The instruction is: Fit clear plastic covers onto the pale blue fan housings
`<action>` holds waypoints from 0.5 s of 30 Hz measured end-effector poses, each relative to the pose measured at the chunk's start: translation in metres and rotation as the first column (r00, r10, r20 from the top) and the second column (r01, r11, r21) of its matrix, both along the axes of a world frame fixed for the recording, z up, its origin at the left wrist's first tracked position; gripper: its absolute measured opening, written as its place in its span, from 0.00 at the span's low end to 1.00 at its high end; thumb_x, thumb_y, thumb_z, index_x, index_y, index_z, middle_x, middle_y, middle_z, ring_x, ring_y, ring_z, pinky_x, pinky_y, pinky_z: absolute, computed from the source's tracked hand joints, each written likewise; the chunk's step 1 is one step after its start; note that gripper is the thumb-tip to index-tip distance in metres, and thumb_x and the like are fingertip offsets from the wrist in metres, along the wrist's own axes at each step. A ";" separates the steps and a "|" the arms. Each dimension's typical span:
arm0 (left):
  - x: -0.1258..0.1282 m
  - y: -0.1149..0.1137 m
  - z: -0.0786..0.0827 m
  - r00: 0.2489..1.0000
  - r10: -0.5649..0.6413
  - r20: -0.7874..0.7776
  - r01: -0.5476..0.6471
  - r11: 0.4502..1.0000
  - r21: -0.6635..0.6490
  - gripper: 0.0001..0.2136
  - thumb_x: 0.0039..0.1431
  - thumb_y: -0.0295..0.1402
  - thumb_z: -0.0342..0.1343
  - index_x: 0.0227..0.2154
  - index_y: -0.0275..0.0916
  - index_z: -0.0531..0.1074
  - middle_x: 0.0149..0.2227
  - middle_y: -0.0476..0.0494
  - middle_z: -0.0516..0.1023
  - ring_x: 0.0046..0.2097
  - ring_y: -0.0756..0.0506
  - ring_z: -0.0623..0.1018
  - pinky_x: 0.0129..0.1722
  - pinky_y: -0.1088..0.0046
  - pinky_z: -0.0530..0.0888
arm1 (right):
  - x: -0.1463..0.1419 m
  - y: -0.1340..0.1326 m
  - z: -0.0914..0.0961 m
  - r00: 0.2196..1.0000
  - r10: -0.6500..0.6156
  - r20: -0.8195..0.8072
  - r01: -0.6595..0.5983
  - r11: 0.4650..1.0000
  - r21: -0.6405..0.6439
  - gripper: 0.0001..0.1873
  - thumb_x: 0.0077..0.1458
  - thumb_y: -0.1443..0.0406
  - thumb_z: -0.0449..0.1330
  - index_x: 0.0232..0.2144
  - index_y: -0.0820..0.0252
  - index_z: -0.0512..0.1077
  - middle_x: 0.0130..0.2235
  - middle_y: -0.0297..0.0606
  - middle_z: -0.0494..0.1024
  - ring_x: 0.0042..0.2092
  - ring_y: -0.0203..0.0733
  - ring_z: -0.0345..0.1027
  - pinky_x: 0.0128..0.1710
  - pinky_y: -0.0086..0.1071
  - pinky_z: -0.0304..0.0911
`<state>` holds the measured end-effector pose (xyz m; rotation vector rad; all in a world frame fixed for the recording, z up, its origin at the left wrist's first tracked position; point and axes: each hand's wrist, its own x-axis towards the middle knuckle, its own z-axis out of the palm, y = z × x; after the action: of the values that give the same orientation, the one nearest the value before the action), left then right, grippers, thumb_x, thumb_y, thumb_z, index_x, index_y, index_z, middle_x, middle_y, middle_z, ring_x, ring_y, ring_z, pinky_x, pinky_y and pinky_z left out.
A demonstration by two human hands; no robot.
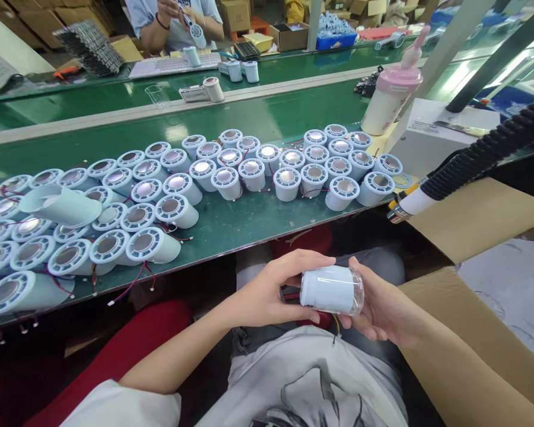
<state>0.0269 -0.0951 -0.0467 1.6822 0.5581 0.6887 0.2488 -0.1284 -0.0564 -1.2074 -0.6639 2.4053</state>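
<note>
Over my lap I hold a pale blue cylinder lying on its side, its right end inside a clear plastic cap. My left hand grips its left end with thumb and fingers curled round it. My right hand cups the capped end from below and behind. Thin wires hang under the cylinder. On the green bench in front of me stand several more pale blue cylinders with round metal discs on top and red and black leads.
A cardboard box stands open at my right. A black corrugated hose reaches in from the right above a white unit. A pink-lidded bottle stands on the bench. Another person works across the green conveyor.
</note>
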 end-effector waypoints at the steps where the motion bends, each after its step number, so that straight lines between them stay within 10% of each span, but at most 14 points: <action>1: 0.001 -0.001 0.002 1.000 0.002 -0.005 -0.002 1.000 -0.031 0.32 0.48 0.29 0.68 0.57 0.48 0.67 0.58 0.39 0.68 0.60 0.37 0.68 0.52 0.63 0.74 | 0.000 -0.001 -0.002 1.000 0.024 0.006 -0.024 1.000 0.000 0.45 0.63 0.40 0.34 0.23 0.68 0.74 0.19 0.40 0.74 0.12 0.24 0.57 0.09 0.16 0.48; 4: 0.002 -0.006 0.007 1.000 0.024 -0.020 -0.027 0.986 -0.164 0.29 0.51 0.31 0.66 0.57 0.47 0.66 0.57 0.39 0.68 0.55 0.39 0.73 0.48 0.65 0.77 | 0.002 -0.005 -0.009 0.999 -0.010 0.043 0.002 0.982 0.188 0.45 0.57 0.35 0.36 0.32 0.66 0.75 0.21 0.38 0.74 0.14 0.28 0.62 0.10 0.18 0.53; 6: 0.001 -0.009 0.010 0.998 0.056 -0.030 -0.061 0.965 -0.255 0.29 0.52 0.33 0.66 0.57 0.46 0.65 0.55 0.39 0.70 0.52 0.40 0.75 0.47 0.65 0.77 | 0.006 -0.009 -0.013 0.987 -0.141 0.077 0.082 0.854 0.514 0.41 0.53 0.34 0.47 0.49 0.60 0.70 0.32 0.41 0.79 0.27 0.38 0.74 0.21 0.25 0.69; 9: 0.000 -0.011 0.010 0.998 0.058 -0.040 -0.069 0.928 -0.367 0.30 0.53 0.35 0.65 0.58 0.46 0.63 0.51 0.40 0.73 0.47 0.41 0.77 0.43 0.66 0.78 | 0.012 -0.015 -0.013 0.939 -0.311 0.149 -0.042 0.327 0.944 0.36 0.55 0.51 0.65 0.62 0.42 0.57 0.60 0.41 0.68 0.57 0.49 0.66 0.54 0.42 0.67; 11: -0.001 -0.010 0.010 0.999 0.012 -0.030 -0.024 0.902 -0.432 0.31 0.54 0.37 0.64 0.60 0.46 0.61 0.48 0.40 0.75 0.42 0.43 0.79 0.38 0.66 0.79 | 0.015 -0.019 -0.010 0.912 -0.350 0.211 -0.206 0.053 0.977 0.34 0.56 0.67 0.66 0.61 0.37 0.60 0.65 0.34 0.61 0.63 0.48 0.58 0.62 0.44 0.59; 13: -0.002 -0.010 0.012 1.000 -0.020 -0.014 0.013 0.906 -0.424 0.33 0.52 0.38 0.66 0.60 0.47 0.61 0.51 0.39 0.74 0.44 0.42 0.79 0.41 0.65 0.79 | 0.016 -0.022 -0.007 0.916 -0.325 0.236 -0.224 0.076 0.972 0.33 0.56 0.71 0.65 0.59 0.38 0.64 0.64 0.34 0.64 0.63 0.47 0.60 0.61 0.41 0.60; 15: -0.002 -0.009 0.015 1.000 -0.021 -0.004 0.018 0.940 -0.341 0.36 0.47 0.35 0.69 0.60 0.48 0.63 0.57 0.39 0.70 0.53 0.38 0.75 0.49 0.62 0.76 | 0.016 -0.025 -0.004 0.948 -0.267 0.173 -0.076 0.339 0.938 0.30 0.57 0.66 0.65 0.59 0.41 0.64 0.61 0.36 0.69 0.60 0.47 0.64 0.56 0.39 0.66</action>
<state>0.0248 -0.1038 -0.0320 1.3636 0.6271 0.5357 0.2648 -0.1529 -0.0601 -0.9606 -1.7119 1.2006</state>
